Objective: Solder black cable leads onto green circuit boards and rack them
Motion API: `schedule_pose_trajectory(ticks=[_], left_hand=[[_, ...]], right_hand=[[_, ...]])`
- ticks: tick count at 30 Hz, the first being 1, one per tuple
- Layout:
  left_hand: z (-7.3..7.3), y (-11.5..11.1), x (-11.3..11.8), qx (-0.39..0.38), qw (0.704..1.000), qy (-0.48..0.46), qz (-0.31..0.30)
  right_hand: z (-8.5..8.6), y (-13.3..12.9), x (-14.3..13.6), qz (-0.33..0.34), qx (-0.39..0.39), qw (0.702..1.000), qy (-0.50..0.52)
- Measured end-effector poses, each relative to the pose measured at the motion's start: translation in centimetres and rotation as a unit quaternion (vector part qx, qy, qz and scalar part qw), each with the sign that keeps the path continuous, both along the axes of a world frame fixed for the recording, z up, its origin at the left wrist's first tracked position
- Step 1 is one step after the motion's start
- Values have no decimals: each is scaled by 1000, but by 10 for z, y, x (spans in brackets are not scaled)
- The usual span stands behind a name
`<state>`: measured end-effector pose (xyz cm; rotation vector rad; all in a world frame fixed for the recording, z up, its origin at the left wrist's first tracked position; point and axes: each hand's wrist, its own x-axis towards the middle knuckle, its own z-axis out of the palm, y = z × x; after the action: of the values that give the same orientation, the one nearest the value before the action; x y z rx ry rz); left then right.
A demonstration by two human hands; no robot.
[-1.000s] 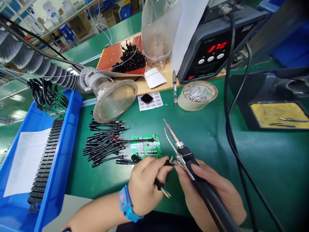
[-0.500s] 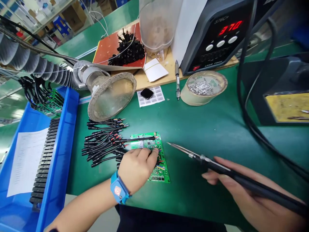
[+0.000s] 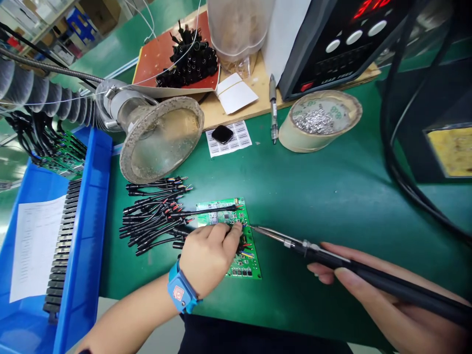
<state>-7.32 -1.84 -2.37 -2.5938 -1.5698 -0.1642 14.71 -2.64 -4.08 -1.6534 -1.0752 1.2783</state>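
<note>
My left hand (image 3: 210, 248), with a blue strap on its wrist, lies over a green circuit board (image 3: 254, 270). Its fingers are closed, thumb and forefinger pinching a black cable near the board's right edge; most of that cable is under the hand. Another black cable (image 3: 217, 210) lies across the upper part of the board, its red wire at the right edge. In my right hand (image 3: 372, 290) is a soldering iron (image 3: 320, 253), gripped like a pen. Its tip touches or nearly touches the board's edge beside my left fingertips. Left of the board lies a pile of black cables (image 3: 151, 221).
A fume extractor hood (image 3: 162, 142) overhangs the cables. At left stands a blue bin (image 3: 92, 196) holding boards and paper. Behind are a sticker sheet (image 3: 236, 140), a pen (image 3: 273, 108), a tub of metal shavings (image 3: 306, 140) and a soldering station (image 3: 332, 64). Iron stand (image 3: 413, 147) at right.
The soldering iron's tip has moved left and slightly down, from beside the board to its right edge. My left hand stays on the board. The head view has shifted a little.
</note>
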Motion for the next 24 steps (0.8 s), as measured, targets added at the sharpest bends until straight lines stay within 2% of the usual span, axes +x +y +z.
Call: schedule_pose_trajectory(ticks=[9, 17, 21, 24], left_hand=[[-3, 0, 0, 4, 1000, -19, 0], [-5, -1, 1, 4, 1000, -14, 1], [-2, 0, 1, -3, 1000, -7, -1], [0, 0, 2, -3, 1000, 4, -2]], right_hand=[[-4, 5, 4, 52, 26, 998, -15], [-1, 2, 1, 41, 12, 999, -25], [-3, 3, 3, 52, 39, 997, -30], [-7, 5, 7, 92, 72, 992, -44]])
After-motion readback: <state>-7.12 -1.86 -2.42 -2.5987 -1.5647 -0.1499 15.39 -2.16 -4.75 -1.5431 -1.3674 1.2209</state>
